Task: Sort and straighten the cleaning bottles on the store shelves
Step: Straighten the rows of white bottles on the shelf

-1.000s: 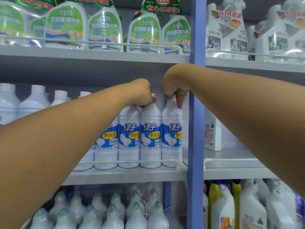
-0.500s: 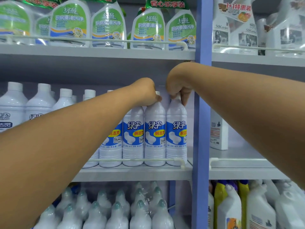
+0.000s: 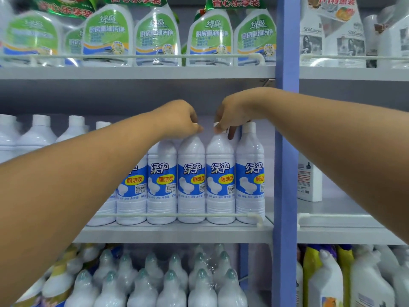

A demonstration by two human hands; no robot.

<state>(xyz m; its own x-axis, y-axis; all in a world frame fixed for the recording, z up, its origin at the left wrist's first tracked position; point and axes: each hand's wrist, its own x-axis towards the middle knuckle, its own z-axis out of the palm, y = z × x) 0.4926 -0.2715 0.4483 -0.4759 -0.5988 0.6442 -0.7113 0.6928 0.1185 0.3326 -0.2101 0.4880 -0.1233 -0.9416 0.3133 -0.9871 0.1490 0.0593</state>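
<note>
on the middle shelf (image 3: 177,234), the left hand (image 3: 179,120) pinches one white bottle (image 3: 191,180) by its cap, the right hand (image 3: 232,116) its neighbour (image 3: 220,180). best turn both gently, labels forward, bases behind the rail (image 3: 177,215).

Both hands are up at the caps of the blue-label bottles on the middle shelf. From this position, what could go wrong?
1. The left hand and right hand each grip a bottle only at its cap, so a twist could tip these tall, narrow bottles.
2. The row stands packed side by side; the free end bottle could get knocked.
3. The front rail sits low and may not stop a toppling bottle.
</note>
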